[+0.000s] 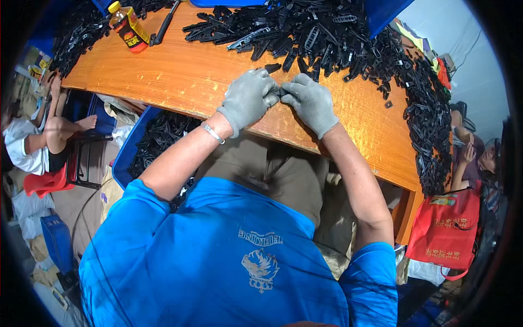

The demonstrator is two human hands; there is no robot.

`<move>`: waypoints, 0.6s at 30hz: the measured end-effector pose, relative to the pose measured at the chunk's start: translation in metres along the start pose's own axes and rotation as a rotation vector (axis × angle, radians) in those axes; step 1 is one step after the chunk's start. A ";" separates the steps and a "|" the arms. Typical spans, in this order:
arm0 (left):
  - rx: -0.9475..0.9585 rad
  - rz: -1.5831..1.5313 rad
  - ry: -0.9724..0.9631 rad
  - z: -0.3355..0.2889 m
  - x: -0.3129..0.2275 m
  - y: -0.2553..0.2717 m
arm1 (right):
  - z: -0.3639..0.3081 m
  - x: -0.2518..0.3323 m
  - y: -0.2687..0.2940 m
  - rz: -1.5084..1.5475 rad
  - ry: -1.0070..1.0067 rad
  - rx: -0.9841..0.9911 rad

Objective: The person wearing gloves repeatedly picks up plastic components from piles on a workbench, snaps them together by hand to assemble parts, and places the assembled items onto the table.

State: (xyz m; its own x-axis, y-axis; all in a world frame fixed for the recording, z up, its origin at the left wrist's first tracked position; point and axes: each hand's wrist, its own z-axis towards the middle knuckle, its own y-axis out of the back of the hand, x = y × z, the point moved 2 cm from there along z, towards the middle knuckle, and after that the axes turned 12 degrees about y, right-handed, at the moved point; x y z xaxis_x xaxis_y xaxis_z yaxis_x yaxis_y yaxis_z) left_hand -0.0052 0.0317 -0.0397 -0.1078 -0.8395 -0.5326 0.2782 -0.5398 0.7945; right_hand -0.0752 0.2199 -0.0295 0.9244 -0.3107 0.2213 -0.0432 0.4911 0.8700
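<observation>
left hand (248, 98) + right hand (310, 101): grey-gloved, fingertips together pinching small black plastic part (280, 92) | over orange table (180, 76) | black parts heap (327, 38) behind | bottle (128, 26) far left

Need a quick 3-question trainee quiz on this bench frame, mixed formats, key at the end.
1. True or false: both hands wear grey gloves.
2. The small black plastic part is held: A) by the left hand alone B) between both hands C) by the right hand alone
3. Fill in: the bottle with the yellow cap stands at the table's far ____ corner.

Key: 1 true. 2 B, the fingers of both hands meet on it above the wooden table. 3 left, beside the heap of black parts.
</observation>
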 end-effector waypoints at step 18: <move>-0.074 0.199 0.236 0.036 0.010 0.015 | -0.055 -0.107 0.058 -0.321 -0.424 -0.079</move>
State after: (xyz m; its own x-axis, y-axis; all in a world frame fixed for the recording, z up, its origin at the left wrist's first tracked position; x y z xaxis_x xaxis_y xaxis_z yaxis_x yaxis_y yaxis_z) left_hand -0.0366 0.0124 -0.0227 0.1780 -0.8856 -0.4290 0.3416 -0.3532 0.8709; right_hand -0.1554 0.3267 -0.0272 0.6518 -0.7485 0.1217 0.2604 0.3716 0.8911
